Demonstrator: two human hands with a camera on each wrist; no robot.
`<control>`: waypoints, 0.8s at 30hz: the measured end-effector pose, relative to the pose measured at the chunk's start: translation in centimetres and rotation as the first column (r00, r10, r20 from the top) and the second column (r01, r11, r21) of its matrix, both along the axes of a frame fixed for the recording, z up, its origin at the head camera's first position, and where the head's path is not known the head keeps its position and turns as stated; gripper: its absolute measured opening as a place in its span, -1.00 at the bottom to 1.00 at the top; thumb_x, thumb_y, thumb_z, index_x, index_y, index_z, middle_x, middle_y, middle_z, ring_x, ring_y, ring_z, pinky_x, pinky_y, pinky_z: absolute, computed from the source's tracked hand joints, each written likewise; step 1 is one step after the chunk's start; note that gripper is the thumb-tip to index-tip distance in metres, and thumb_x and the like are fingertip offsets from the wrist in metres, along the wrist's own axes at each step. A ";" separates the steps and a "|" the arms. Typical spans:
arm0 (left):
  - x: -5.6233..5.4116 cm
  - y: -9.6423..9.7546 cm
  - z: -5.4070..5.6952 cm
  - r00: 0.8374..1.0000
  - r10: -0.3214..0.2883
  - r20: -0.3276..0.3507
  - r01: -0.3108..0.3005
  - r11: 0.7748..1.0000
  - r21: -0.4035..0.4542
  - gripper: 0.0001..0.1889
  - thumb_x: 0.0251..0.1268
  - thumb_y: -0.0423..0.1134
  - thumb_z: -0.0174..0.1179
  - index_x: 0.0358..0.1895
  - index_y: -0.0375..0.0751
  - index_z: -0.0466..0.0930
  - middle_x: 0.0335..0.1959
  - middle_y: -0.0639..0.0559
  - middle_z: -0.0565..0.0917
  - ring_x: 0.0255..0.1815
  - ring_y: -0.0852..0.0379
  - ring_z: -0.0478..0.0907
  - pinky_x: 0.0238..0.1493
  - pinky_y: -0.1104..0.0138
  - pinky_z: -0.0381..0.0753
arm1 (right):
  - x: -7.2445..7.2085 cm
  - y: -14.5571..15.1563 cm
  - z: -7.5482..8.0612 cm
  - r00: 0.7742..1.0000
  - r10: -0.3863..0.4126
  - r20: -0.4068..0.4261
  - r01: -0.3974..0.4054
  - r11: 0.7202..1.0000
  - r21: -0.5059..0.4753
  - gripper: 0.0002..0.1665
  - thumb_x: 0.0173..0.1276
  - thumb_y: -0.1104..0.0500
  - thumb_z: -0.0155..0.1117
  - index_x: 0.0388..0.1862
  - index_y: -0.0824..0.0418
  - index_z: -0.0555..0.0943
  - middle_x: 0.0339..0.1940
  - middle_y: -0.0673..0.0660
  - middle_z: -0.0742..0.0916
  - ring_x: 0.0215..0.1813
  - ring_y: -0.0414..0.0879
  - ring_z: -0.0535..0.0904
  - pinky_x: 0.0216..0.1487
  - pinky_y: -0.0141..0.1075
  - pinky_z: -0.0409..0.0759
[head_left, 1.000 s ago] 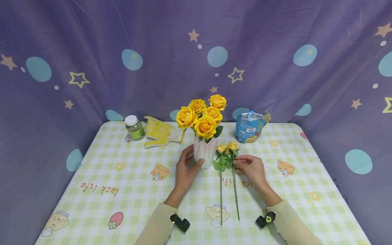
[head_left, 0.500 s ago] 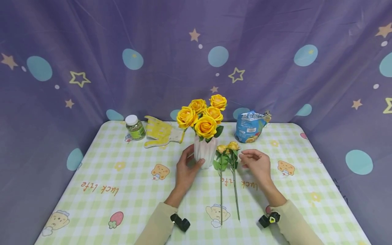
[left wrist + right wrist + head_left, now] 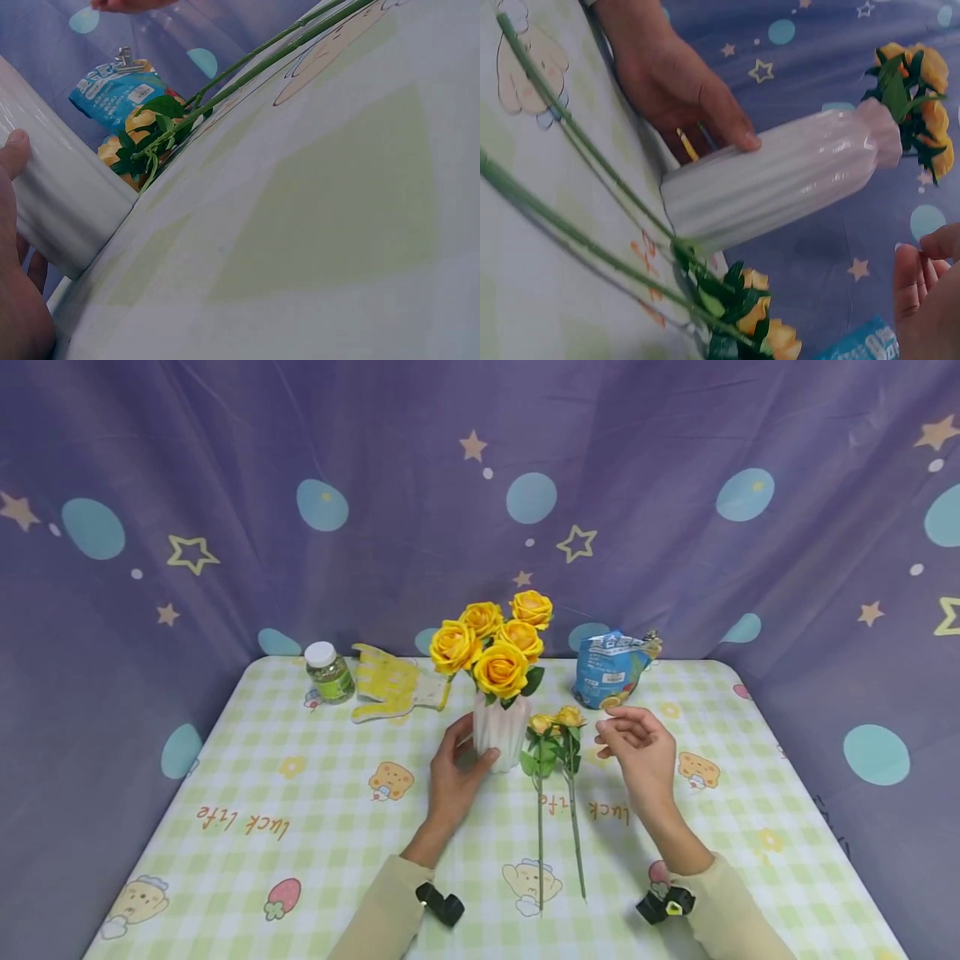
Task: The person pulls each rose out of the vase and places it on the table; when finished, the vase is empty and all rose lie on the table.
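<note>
A white ribbed vase stands mid-table with several yellow roses in it. My left hand grips its lower part, thumb across the front and fingers around the far side. In the right wrist view the vase flares to a wavy pinkish rim. Two more yellow roses lie side by side just right of it: the left rose and the right rose, blooms away from me, long green stems towards me. My right hand hovers to their right, fingers loosely bent, holding nothing.
A blue pouch with a clip on top stands at the back right. Towards the back left are a white-lidded jar and a yellow and white glove. A purple curtain rises behind the checked tablecloth.
My right hand has let go of the right rose's stem and moved right and slightly back, its fingers loosening. The left hand stays on the vase; the roses on the table lie as before.
</note>
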State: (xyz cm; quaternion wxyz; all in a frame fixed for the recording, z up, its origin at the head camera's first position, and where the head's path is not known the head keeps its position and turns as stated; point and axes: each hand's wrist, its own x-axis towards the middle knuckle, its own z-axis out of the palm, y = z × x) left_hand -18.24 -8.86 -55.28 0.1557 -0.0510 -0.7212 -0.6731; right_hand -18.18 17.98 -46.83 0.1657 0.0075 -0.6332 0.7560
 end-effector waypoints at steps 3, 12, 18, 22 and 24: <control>0.0 0.0 -0.2 1.000 0.002 -0.008 -0.002 1.000 0.001 -0.30 0.40 -0.36 0.55 0.57 -0.06 0.54 0.48 -0.05 0.64 0.46 -0.09 0.61 0.51 -0.11 0.59 | 0.4 -0.6 0.5 0.998 -0.011 -0.059 0.010 1.000 -0.021 -0.71 0.46 0.50 0.46 0.11 0.53 0.67 -0.29 0.14 0.84 -0.39 -0.14 0.79 -0.43 -0.35 0.79; -0.2 -0.1 -0.4 1.000 0.009 -0.020 -0.009 1.000 -0.012 -0.31 0.40 -0.36 0.56 0.56 -0.06 0.55 0.47 -0.04 0.65 0.45 -0.07 0.60 0.50 -0.08 0.61 | 1.1 -3.2 1.4 0.955 -0.021 -0.296 0.000 0.998 -0.068 -0.58 0.44 0.56 0.43 0.22 0.54 0.56 -0.27 0.11 0.84 -0.31 -0.13 0.79 -0.38 -0.34 0.80; -0.2 -0.1 -0.3 1.000 0.013 -0.018 -0.013 1.000 -0.027 -0.30 0.40 -0.33 0.56 0.57 -0.04 0.54 0.48 -0.02 0.64 0.47 -0.05 0.59 0.51 -0.07 0.60 | 1.0 -5.6 2.5 0.915 -0.013 -0.403 -0.020 0.997 -0.077 -0.52 0.47 0.45 0.49 0.29 0.41 0.56 -0.22 0.15 0.85 -0.23 -0.09 0.78 -0.25 -0.35 0.82; -0.2 -0.1 -0.2 1.000 0.017 -0.003 -0.017 0.999 -0.034 -0.30 0.40 -0.31 0.57 0.57 -0.02 0.54 0.49 -0.02 0.64 0.46 -0.06 0.60 0.50 -0.09 0.60 | 1.1 -7.1 3.1 0.901 -0.022 -0.433 -0.001 0.999 -0.053 -0.46 0.45 0.44 0.50 0.34 0.36 0.54 -0.20 0.09 0.85 -0.17 -0.12 0.79 -0.15 -0.37 0.80; -0.1 0.0 -0.1 1.000 0.018 0.005 -0.017 0.999 -0.038 -0.30 0.41 -0.30 0.57 0.57 -0.01 0.53 0.49 -0.02 0.64 0.46 -0.07 0.60 0.50 -0.10 0.60 | 1.2 -7.8 3.3 0.896 -0.028 -0.442 0.012 0.999 -0.041 -0.41 0.43 0.43 0.52 0.36 0.35 0.51 -0.17 0.06 0.85 -0.12 -0.13 0.79 -0.10 -0.36 0.80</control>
